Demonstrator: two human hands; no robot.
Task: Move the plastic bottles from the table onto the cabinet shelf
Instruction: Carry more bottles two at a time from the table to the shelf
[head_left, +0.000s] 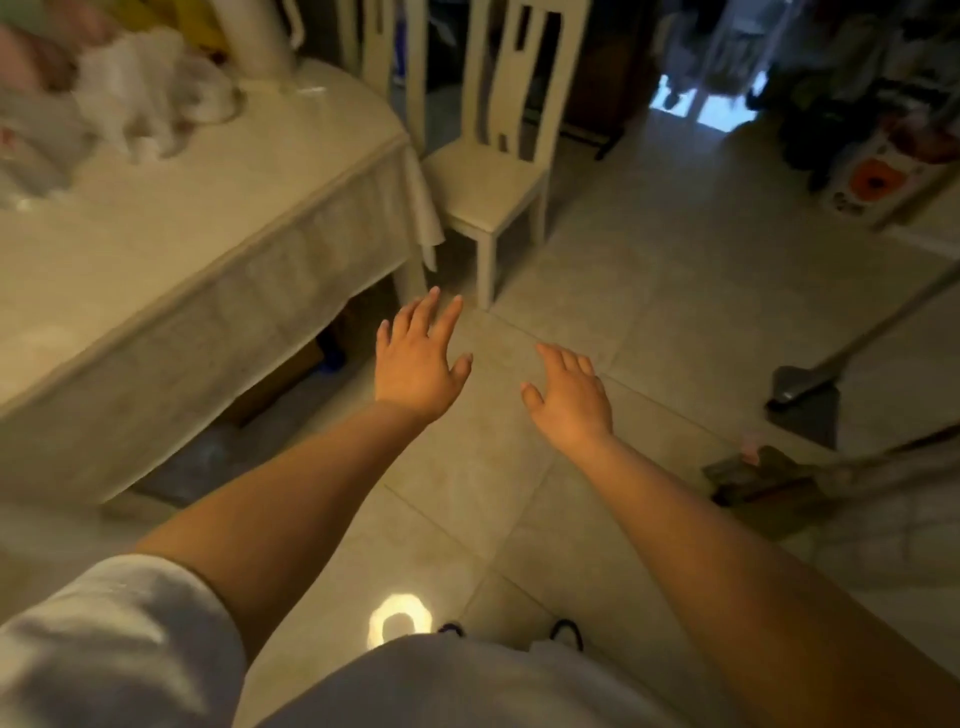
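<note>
Left hand (418, 358): palm down, fingers spread and straight, holding nothing; bare forearm stretched forward, pale sleeve (104, 644) at the upper arm. Right hand (571, 397): palm down, fingers loosely spread, holding nothing; bare forearm stretched forward, apart from the left.

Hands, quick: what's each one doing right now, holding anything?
Left hand: open, fingers spread, holding nothing, out over the floor.
Right hand: open, fingers spread, holding nothing, out over the floor.

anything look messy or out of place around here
A dustpan with its long handle sits out on the tiled floor at right, beside some dark clutter. Crumpled white plastic is heaped on the table. Both hands are empty.
</note>
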